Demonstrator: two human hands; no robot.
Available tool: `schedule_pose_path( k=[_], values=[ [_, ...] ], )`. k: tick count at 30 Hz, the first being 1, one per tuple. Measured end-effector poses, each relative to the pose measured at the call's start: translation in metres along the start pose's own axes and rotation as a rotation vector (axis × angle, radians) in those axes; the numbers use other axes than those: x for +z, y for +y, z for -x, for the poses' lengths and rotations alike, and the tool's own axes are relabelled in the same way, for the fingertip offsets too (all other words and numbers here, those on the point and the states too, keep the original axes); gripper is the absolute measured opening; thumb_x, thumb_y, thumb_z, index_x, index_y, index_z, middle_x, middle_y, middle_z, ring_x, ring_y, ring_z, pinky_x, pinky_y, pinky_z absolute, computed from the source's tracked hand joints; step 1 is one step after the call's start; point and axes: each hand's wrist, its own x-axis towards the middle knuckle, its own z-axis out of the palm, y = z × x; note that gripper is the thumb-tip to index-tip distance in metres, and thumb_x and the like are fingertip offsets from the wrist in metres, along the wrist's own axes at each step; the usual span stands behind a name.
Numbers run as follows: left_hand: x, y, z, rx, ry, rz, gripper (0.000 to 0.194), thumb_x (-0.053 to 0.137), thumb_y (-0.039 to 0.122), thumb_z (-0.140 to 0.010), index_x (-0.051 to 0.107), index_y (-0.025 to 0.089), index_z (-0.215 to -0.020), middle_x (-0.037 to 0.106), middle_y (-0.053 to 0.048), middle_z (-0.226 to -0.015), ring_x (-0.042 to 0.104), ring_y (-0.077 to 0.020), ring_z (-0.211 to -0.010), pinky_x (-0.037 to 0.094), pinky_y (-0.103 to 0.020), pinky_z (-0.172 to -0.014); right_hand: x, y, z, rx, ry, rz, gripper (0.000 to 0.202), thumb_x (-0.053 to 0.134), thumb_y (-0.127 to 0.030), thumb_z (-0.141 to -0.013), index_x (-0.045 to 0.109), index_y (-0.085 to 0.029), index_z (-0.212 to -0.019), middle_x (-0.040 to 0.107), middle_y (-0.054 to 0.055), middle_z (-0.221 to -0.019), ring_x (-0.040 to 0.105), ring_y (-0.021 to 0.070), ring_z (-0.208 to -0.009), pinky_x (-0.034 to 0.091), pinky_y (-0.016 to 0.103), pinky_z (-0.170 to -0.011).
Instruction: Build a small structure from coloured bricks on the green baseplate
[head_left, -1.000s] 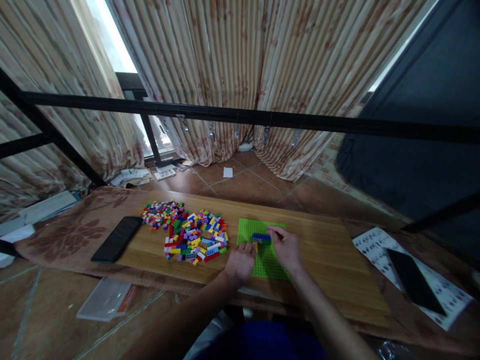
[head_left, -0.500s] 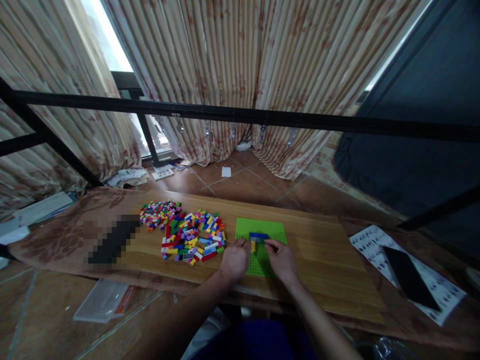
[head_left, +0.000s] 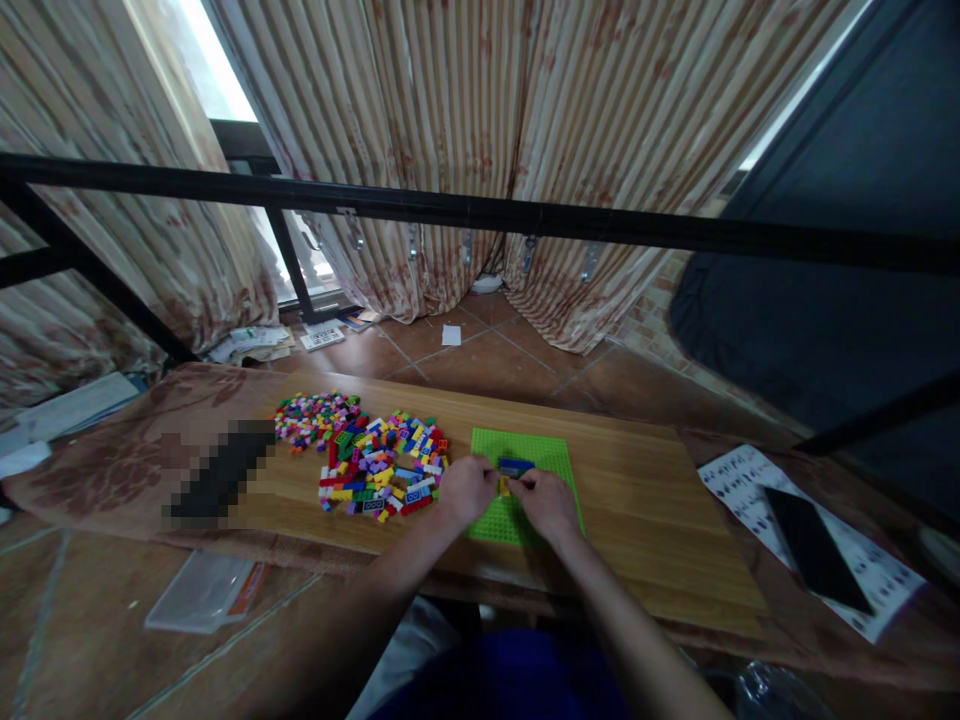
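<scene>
A green studded baseplate (head_left: pixel 559 455) lies on the wooden board, partly covered by my hands. On it sits a small build of toy bricks, with a long blue brick (head_left: pixel 517 465) at its far side and a yellow brick (head_left: pixel 504 487) nearer me. My left hand (head_left: pixel 466 492) is closed, its fingertips against the left side of the yellow brick. From the right, my right hand (head_left: pixel 549 502) pinches at the same yellow brick with thumb and forefinger. The fingers hide much of the build, and any smaller piece between them cannot be made out.
Left of the baseplate spreads a pile of mixed toy bricks (head_left: pixel 390 465), with a heap of smaller pieces (head_left: pixel 311 418) behind it. A printed sheet (head_left: pixel 739 475) lies at the right under a black phone-like slab (head_left: pixel 817 550). A black rail (head_left: pixel 450 208) crosses beyond the board (head_left: pixel 645 560).
My right hand has moved left, from the right end of the blue brick to the yellow brick. My left hand stays by the build. The whole view has shifted slightly.
</scene>
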Motion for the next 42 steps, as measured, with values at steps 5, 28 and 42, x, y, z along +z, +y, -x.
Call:
schedule_pose_path(
  k=[5,28,42],
  values=[
    [-0.004,-0.001,-0.018,-0.007,-0.079,0.000,0.025,0.055,0.034,-0.079,0.074,0.019,-0.086,0.072,-0.007,-0.085,0.067,-0.0208,-0.084,0.047,-0.025,-0.068,-0.002,-0.001,-0.010,0.032,-0.059,0.068,0.021,0.066,-0.040,-0.073,0.070,-0.024,-0.060,0.069,0.004,-0.062,0.061,0.0177,-0.057,0.034,0.027,-0.051],
    [0.003,-0.003,-0.047,-0.051,-0.263,0.016,0.012,0.063,0.024,-0.067,0.072,0.017,-0.070,0.071,-0.010,-0.075,0.067,-0.0257,-0.082,0.050,-0.029,-0.071,-0.008,-0.011,-0.023,0.185,-0.221,0.150,0.015,0.072,-0.039,-0.068,0.073,-0.024,-0.063,0.069,0.003,-0.067,0.062,0.0163,-0.061,0.036,0.025,-0.052],
    [0.001,0.000,-0.027,-0.018,-0.138,0.053,0.016,0.057,0.024,-0.072,0.073,0.019,-0.070,0.069,-0.006,-0.069,0.066,-0.0212,-0.072,0.046,-0.025,-0.063,0.000,-0.003,-0.005,0.104,-0.023,-0.008,0.021,0.064,-0.038,-0.075,0.071,-0.022,-0.063,0.070,0.004,-0.066,0.063,0.0174,-0.062,0.036,0.025,-0.053]
  ],
)
